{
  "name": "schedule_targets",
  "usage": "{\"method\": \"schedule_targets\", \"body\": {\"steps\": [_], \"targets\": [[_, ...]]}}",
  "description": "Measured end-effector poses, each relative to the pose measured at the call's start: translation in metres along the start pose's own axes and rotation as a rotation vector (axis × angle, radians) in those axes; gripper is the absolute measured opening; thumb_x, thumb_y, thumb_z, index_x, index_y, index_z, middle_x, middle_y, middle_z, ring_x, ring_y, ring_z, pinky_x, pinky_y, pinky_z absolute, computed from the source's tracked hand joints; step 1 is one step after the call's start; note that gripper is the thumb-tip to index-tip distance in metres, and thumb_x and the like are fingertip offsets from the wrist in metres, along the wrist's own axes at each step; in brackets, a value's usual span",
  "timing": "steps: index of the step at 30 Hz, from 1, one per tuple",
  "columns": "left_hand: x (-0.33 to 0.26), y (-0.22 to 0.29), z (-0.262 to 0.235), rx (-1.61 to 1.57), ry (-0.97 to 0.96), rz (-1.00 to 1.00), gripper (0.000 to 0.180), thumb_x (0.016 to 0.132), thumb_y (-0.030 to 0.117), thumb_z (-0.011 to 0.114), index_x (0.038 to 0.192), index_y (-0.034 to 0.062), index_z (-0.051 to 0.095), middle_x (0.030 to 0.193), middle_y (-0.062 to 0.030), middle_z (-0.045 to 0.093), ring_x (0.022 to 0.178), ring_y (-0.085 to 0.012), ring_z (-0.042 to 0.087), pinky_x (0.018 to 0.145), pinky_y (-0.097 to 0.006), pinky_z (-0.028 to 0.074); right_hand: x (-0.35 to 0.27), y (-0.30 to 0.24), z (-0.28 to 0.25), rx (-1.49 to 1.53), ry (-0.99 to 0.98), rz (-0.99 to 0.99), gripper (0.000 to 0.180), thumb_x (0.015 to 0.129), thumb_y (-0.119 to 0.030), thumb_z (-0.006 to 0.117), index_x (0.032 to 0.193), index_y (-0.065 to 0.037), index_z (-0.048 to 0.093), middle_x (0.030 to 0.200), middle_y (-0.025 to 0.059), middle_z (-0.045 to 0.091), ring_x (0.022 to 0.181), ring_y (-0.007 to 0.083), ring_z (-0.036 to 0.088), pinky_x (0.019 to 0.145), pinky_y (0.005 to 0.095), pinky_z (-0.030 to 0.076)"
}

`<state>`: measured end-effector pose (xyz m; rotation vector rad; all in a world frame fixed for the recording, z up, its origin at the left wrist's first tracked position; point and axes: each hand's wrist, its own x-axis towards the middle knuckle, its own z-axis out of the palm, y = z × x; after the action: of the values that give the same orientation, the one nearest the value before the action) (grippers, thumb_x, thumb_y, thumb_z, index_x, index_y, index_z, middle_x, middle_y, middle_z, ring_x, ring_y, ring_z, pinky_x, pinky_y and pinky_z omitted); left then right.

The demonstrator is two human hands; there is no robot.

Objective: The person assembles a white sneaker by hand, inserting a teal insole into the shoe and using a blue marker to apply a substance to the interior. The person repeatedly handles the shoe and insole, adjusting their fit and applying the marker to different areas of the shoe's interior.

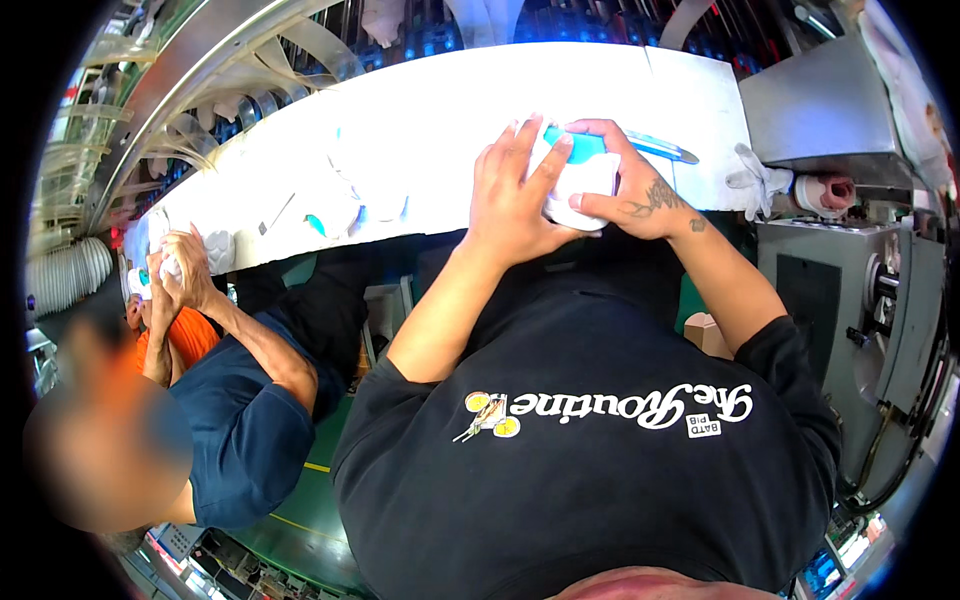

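Both my hands are closed around a white rounded bundle [588,180] with a bright blue patch on its far side. Its exact kind is washed out by glare. My left hand [512,195] wraps the left side, its fingers reaching over the top toward the blue. On the right side, my right hand [640,195] grips it with thumb in front and fingers behind. A slim blue tool [662,147] with a pointed end lies on the white table [450,100], just beyond my right hand.
Left along the table lie pale pieces [335,212], one with a blue-green spot. A co-worker in dark blue [255,430] handles a white item; someone in orange [190,335] is beyond. A white glove [757,182] lies by the right end, near a grey machine [850,290].
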<state>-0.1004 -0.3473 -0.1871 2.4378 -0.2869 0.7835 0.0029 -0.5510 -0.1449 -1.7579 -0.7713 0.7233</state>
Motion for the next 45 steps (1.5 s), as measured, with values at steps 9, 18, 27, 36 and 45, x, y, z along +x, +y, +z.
{"method": "schedule_targets", "body": {"steps": [9, 18, 27, 36, 45], "targets": [[0.015, 0.004, -0.008, 0.165, -0.294, -0.126, 0.098, 0.065, 0.047, 0.099, 0.153, 0.0254, 0.064, 0.149, -0.0251, 0.062, 0.121, -0.0428, 0.068, 0.106, -0.053, 0.052, -0.012, 0.02, -0.006, -0.196, 0.1, 0.107, 0.104, 0.081, -0.046, 0.095, 0.159, -0.015, 0.035, 0.147, 0.02, 0.056, 0.136, 0.0399, 0.06, 0.115, 0.0493, 0.05], [0.03, 0.009, -0.012, 0.213, -0.402, -0.215, 0.094, 0.069, 0.053, 0.097, 0.149, 0.0157, 0.066, 0.139, -0.0213, 0.068, 0.122, -0.042, 0.068, 0.105, -0.053, 0.053, -0.003, 0.043, -0.016, -0.136, 0.115, 0.066, 0.094, 0.083, -0.041, 0.096, 0.155, -0.013, 0.042, 0.145, 0.0178, 0.056, 0.137, 0.0352, 0.057, 0.116, 0.0462, 0.047], [0.023, -0.003, -0.019, 0.198, -0.486, -0.438, 0.086, 0.081, 0.065, 0.085, 0.135, -0.0005, 0.072, 0.124, -0.0226, 0.076, 0.123, -0.0407, 0.069, 0.103, -0.05, 0.055, -0.01, 0.058, -0.002, -0.107, 0.203, 0.038, 0.097, 0.086, -0.049, 0.092, 0.158, -0.011, 0.038, 0.149, 0.0194, 0.053, 0.143, 0.0362, 0.052, 0.12, 0.0465, 0.044], [0.046, 0.016, -0.033, -0.154, -0.456, -0.327, 0.117, 0.068, 0.044, 0.101, 0.162, 0.0035, 0.044, 0.152, -0.0282, 0.057, 0.135, -0.0489, 0.058, 0.113, -0.055, 0.049, -0.014, 0.002, -0.034, -0.048, 0.224, 0.114, 0.099, 0.089, -0.039, 0.089, 0.164, -0.009, 0.031, 0.149, 0.0268, 0.052, 0.138, 0.0378, 0.058, 0.114, 0.0467, 0.051], [0.032, 0.02, -0.039, -0.78, -0.317, -0.277, 0.11, 0.085, 0.042, 0.073, 0.173, -0.0011, 0.023, 0.177, -0.0292, 0.023, 0.165, -0.0438, 0.023, 0.132, -0.052, 0.021, -0.016, -0.005, 0.011, 0.049, 0.047, -0.242, 0.109, 0.099, -0.052, 0.069, 0.176, -0.01, 0.004, 0.175, 0.0284, 0.017, 0.164, 0.0464, 0.021, 0.131, 0.0525, 0.027]]}}
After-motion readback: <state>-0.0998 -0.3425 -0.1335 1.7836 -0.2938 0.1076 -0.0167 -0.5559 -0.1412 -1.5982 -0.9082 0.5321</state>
